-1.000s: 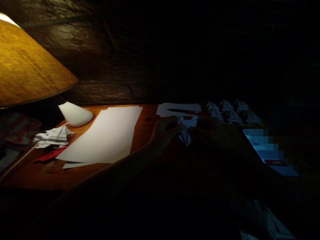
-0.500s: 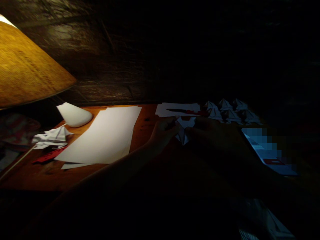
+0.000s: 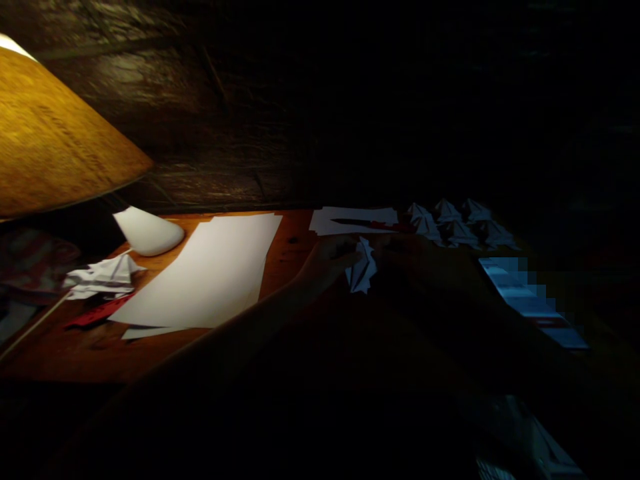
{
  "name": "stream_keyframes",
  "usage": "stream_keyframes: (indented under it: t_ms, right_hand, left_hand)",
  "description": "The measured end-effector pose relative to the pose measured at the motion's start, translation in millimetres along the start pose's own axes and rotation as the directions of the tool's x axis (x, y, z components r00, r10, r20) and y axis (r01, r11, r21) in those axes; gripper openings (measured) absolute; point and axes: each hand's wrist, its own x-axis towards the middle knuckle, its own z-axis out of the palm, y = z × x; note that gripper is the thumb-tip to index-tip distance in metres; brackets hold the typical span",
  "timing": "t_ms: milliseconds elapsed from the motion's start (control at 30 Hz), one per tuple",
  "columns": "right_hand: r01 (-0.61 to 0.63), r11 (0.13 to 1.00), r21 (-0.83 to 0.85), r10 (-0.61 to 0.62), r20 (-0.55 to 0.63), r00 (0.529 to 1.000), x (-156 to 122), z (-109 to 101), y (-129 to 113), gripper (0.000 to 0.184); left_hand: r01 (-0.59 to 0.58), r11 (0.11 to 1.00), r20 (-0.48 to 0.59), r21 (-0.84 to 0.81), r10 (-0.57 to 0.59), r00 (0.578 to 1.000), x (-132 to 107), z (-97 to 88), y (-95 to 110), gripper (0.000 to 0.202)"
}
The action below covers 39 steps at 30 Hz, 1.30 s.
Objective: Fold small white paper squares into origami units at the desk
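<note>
In dim light, my left hand and my right hand meet over a wooden table, both closed on a small folded white paper piece held between their fingertips. The piece now stands narrow and edge-on. My right hand is in deep shadow and its fingers are barely visible. Behind the hands lie a small stack of white paper with scissors on it.
A stack of white sheets lies at centre left. Several finished folded paper figures sit at the back right. A lampshade hangs at left over a white cone, crumpled paper and a red strip. A booklet lies right.
The folded piece has been turned or pressed narrower between my hands and shifted slightly left. The hands stay in the same place.
</note>
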Motion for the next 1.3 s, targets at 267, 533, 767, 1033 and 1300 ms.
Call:
stream_keyframes:
  t_ms: [267,533,767,1033,1300]
  right_hand:
    - [-0.081,0.859,-0.506,-0.036,-0.217,0.975,6,-15,12,0.020]
    - [0.026,0.598,-0.801,-0.131,-0.065,0.989,-3,-15,9,0.017]
    - [0.364,0.601,-0.712,-0.266,0.252,0.931,4,-17,14,0.022]
    - [0.246,0.706,-0.664,-0.139,0.211,0.968,-1,-16,12,0.012]
    - [0.247,0.693,-0.677,-0.117,0.233,0.966,-15,-8,4,0.030]
  left_hand:
    - [-0.339,0.802,0.005,0.492,0.387,0.922,10,-24.5,0,0.006]
    - [-0.601,0.678,0.591,0.423,0.296,0.750,1,-25.1,-3,0.026]
    - [-0.599,0.645,0.644,0.475,0.210,0.736,0,-28.0,-3,0.027]
    - [-0.631,0.656,0.680,0.415,0.238,0.694,5,-29.8,-8,0.031]
    - [-0.584,0.683,0.667,0.440,0.187,0.721,1,-25.2,-1,0.033]
